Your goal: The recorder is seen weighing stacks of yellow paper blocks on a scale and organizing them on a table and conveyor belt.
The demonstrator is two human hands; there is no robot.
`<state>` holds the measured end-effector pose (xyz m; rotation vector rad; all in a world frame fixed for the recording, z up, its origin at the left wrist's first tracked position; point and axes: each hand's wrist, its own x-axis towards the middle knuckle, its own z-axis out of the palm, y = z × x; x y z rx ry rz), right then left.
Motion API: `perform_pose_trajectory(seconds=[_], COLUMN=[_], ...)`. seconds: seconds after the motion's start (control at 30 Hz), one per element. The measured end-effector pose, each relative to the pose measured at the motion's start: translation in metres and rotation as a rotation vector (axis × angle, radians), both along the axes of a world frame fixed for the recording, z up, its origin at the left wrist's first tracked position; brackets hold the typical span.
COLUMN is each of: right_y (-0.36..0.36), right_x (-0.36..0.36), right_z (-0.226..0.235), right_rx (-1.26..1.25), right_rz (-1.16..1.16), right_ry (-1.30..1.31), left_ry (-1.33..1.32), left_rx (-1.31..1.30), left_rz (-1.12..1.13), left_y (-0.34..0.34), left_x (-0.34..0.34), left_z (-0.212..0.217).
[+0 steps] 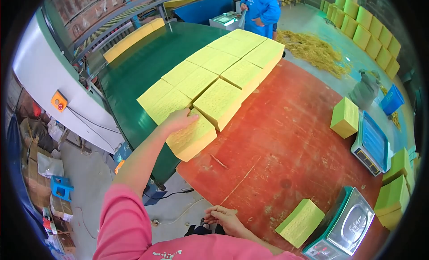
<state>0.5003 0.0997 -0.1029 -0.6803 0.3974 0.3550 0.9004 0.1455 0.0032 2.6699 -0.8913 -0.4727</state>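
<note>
Up close, the left hand [178, 120] lies palm-down with its fingers [191, 117] stretched flat and close together on the nearest yellow block [193, 137], a spongy-looking rectangular slab with a bumpy, embossed top and smooth cut sides. That block sits at the near end of a double row of blocks [219, 72] of the same kind, packed edge to edge, which runs away along the seam between the smooth green belt [134, 76] and the scuffed reddish-brown bench [286, 143]. The right hand [225, 219] hangs low near the pink sleeve [123, 224], its fingers curled loosely inward; whether they pinch anything I cannot tell. A single block [300, 223] lies tilted by a shiny metal scale [346, 226] at the bench's near corner, and another block [345, 117] stands upright beside a second scale [371, 143]. Further off, a person in a blue coat [261, 9] stands near a heap of yellow trimmings [315, 50] on the grey floor.
</note>
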Motion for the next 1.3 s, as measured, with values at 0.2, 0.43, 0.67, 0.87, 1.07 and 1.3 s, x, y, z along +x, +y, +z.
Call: perform_pose_trajectory(seconds=[0.2, 0.43, 0.67, 0.87, 1.07, 1.3], right_y=[0.027, 0.062, 0.080, 0.089, 0.068, -0.011], right_x=[-0.014, -0.040, -0.064, -0.076, -0.143, -0.241], right_z=[-0.016, -0.043, -0.043, -0.007, 0.071, 0.151], right_rx=[-0.040, 0.168, 0.165, 0.027, -0.791, -1.587], right_rz=[0.020, -0.490, -0.686, -0.789, -0.834, -1.155], right_ry=[0.021, -0.010, -0.285, -0.098, -0.194, -0.260], left_ry=[0.170, 0.066, -0.174, -0.047, 1.446, 0.973], left_rx=[-0.046, -0.098, -0.493, -0.266, -0.882, -1.013], left_rz=[-0.050, -0.316, -0.353, -0.367, -0.463, -0.624], left_y=[0.012, 0.009, 0.040, 0.066, 0.063, -0.062], left_x=[-0.035, -0.185, -0.283, -0.296, -0.304, -0.461], left_z=[0.003, -0.024, -0.010, -0.008, -0.031, -0.007])
